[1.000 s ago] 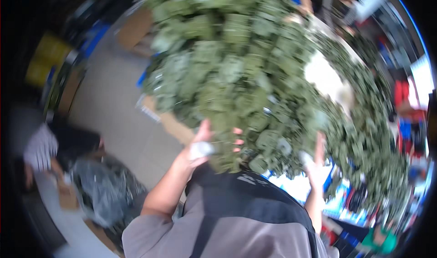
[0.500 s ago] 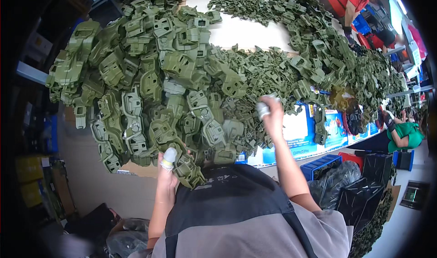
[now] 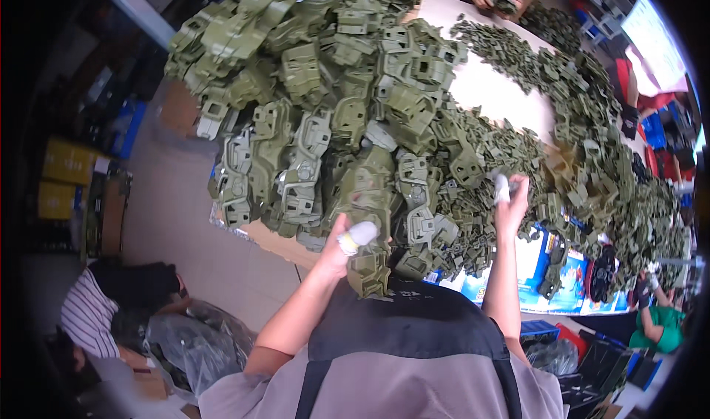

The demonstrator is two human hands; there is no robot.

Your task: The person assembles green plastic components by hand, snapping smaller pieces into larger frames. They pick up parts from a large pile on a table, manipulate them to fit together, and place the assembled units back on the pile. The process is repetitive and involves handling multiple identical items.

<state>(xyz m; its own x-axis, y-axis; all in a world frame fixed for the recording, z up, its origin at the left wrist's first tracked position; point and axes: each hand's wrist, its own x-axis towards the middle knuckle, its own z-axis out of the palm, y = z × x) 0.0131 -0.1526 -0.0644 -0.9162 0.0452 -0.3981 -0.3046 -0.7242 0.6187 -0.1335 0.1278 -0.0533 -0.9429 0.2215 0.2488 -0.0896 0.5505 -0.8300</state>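
Observation:
My left hand (image 3: 342, 249), its thumb wrapped in a white cover, is closed around the side of a long olive-green plastic shell part (image 3: 368, 271). The shell's lower end hangs over the table edge in front of my dark apron. My right hand (image 3: 512, 201), also with white finger covers, is raised over a heap of small green plastic pieces (image 3: 481, 230). Its fingers are pinched together; whatever lies between them is too small to make out. Larger green shells (image 3: 303, 167) are stacked beyond and left of my left hand.
The pale tabletop (image 3: 503, 97) shows between the heaps. A blue printed sheet (image 3: 573, 267) lies along the near right edge. Clear plastic bags (image 3: 196, 345) and a person in a striped top (image 3: 92, 312) are at lower left. Other people work at the far side and right.
The view has swung, so the heaps and both hands appear farther right. My left hand still grips the shell, now held more upright. My right hand stays over the small pieces.

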